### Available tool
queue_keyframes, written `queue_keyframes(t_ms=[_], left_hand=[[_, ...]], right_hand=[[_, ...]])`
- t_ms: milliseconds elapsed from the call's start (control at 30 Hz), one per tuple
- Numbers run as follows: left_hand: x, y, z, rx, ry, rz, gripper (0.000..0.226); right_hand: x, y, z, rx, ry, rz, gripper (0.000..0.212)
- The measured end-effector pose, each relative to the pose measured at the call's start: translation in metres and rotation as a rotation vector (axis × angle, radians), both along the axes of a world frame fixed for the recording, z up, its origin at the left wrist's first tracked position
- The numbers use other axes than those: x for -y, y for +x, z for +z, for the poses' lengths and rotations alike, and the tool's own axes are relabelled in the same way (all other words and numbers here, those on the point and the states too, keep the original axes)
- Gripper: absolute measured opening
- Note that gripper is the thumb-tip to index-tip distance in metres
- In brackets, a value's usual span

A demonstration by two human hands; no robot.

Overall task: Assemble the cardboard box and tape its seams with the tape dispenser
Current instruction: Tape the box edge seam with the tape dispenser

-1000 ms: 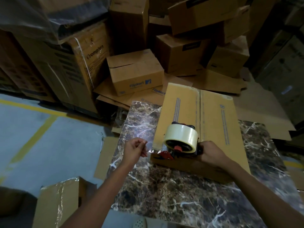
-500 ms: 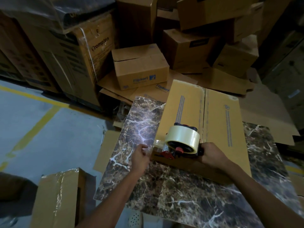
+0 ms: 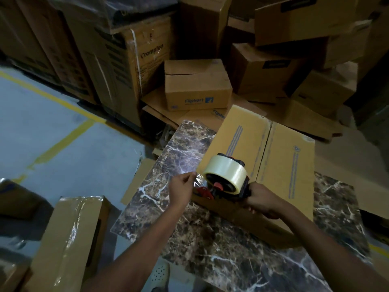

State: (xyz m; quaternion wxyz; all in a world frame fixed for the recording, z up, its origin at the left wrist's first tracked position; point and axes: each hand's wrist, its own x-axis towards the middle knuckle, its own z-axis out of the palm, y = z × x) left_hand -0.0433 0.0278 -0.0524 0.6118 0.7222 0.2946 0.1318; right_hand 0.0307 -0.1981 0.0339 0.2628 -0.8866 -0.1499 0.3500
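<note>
A yellow-brown cardboard box (image 3: 280,157) stands on the marble-patterned table (image 3: 221,256), its two top flaps folded shut with a seam running away from me. My right hand (image 3: 260,200) grips the handle of the tape dispenser (image 3: 226,179), which carries a roll of clear tape and rests at the box's near left corner. My left hand (image 3: 182,189) pinches the loose end of the clear tape (image 3: 199,179) just left of the roll.
Stacked cardboard boxes fill the back, with a Flipkart box (image 3: 196,86) on flattened cardboard behind the table. A tape-wrapped box (image 3: 71,234) stands on the grey floor at lower left. Yellow lines mark the floor to the left.
My left hand first went in to the dispenser's front, then drew back a little to the left with the tape end pinched. The view shifted slightly.
</note>
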Motion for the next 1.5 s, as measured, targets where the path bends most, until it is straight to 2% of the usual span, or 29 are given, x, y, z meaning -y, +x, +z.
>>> queue_keyframes(t_ms=[167,300,567,700,733,767,833,867,900,967,1033,1133,1200,1267,1333,1433,1500], left_hand=[[0.015,0.005,0.004,-0.05,-0.1,0.138,0.021],[0.016,0.006,-0.002,-0.042,-0.248,0.197,0.015],[0.014,0.009,0.004,-0.045,-0.357,0.2,0.023],[0.018,0.01,0.007,-0.012,-0.381,0.177,0.027],[0.019,0.01,0.008,-0.012,-0.325,0.161,0.026],[0.022,0.009,0.01,-0.031,-0.189,0.139,0.024],[0.025,0.004,0.011,-0.032,0.21,0.071,0.016],[0.025,0.002,0.01,0.024,0.401,-0.005,0.015],[0.026,-0.001,0.009,0.069,0.576,-0.134,0.019],[0.028,-0.004,-0.003,0.109,0.897,-0.465,0.044],[0.028,-0.006,-0.013,0.138,1.079,-0.644,0.057],[0.023,-0.007,-0.024,0.212,1.125,-0.654,0.056],[0.019,-0.003,-0.029,0.248,1.149,-0.658,0.055],[0.016,0.001,-0.033,0.264,1.203,-0.665,0.044],[0.015,0.001,-0.037,0.277,1.209,-0.648,0.049],[0.017,-0.002,-0.035,0.269,1.186,-0.635,0.048],[0.02,-0.002,-0.033,0.253,1.204,-0.626,0.049]], right_hand=[[-0.001,0.0,-0.003,0.097,0.013,0.081,0.031],[0.002,0.004,-0.015,0.124,0.063,0.097,0.033],[0.034,0.007,-0.022,0.152,0.054,0.131,0.031],[0.081,0.003,-0.01,0.06,0.069,0.066,0.044],[0.086,0.001,-0.007,0.05,0.065,0.067,0.048],[0.086,-0.001,-0.003,0.05,0.062,0.076,0.049],[0.082,-0.005,0.007,0.067,0.052,0.11,0.039],[0.078,-0.007,0.011,0.08,0.038,0.129,0.033],[0.076,-0.007,0.013,0.098,0.019,0.142,0.029],[0.077,-0.005,0.011,0.112,0.006,0.13,0.03],[0.08,-0.004,0.006,0.132,-0.018,0.163,0.031],[0.081,-0.003,0.007,0.159,-0.058,0.224,0.032],[0.081,-0.003,0.008,0.161,-0.059,0.214,0.031],[0.088,-0.003,0.009,0.136,-0.038,0.178,0.03],[0.103,-0.001,0.011,0.104,-0.038,0.15,0.034],[0.133,-0.003,0.017,0.141,-0.18,0.203,0.03],[0.146,-0.008,0.02,0.15,-0.229,0.214,0.035]])
